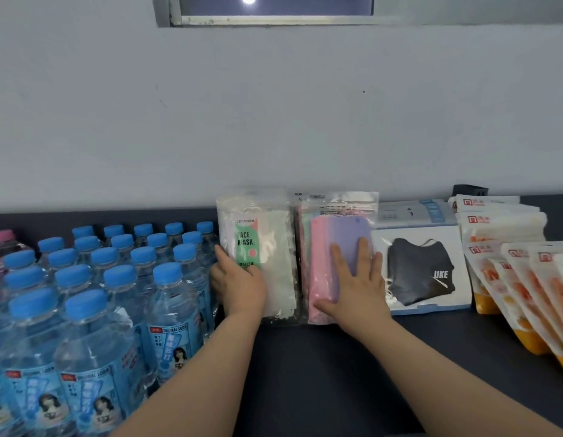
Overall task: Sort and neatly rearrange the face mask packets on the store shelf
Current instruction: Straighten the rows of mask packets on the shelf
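Left hand (242,288) low on the left edge of the white packet (274,234), covering the foot of its green FACE MASK label. Most fingers hidden, one showing along the packet's edge beside the bottles. Cannot tell whether curled round the edge or merely laid against it.

Right hand (359,288) flat on the pastel packet (337,225), fingers straight and spread, thumb out to the left, over the pink and lilac masks.

Packets just beside each other at mid shelf, lengthwise near to far, far ends at the wall. Clear wrap glaring, small print at the far ends unreadable.

Just right of the pastel packet, a box (422,272) picturing a black mask, its left edge partly behind the right hand's little finger. Beyond it a rear box (412,212), blue and white, mostly covered.

Further right, pouches (526,279), white and orange, overlapping in rows, cut off by the frame's edge, logos blurred. Small black block (469,189) far right against the wall, kind unclear.

To the left, bottles (84,294) with blue caps in packed rows, near ones cut off below. One pink cap (2,236) at far left.

Shelf (321,373) dark and matt. Wall (274,105) pale grey, plain. Window (274,14) at the top, cropped, a bright spot of light in it.
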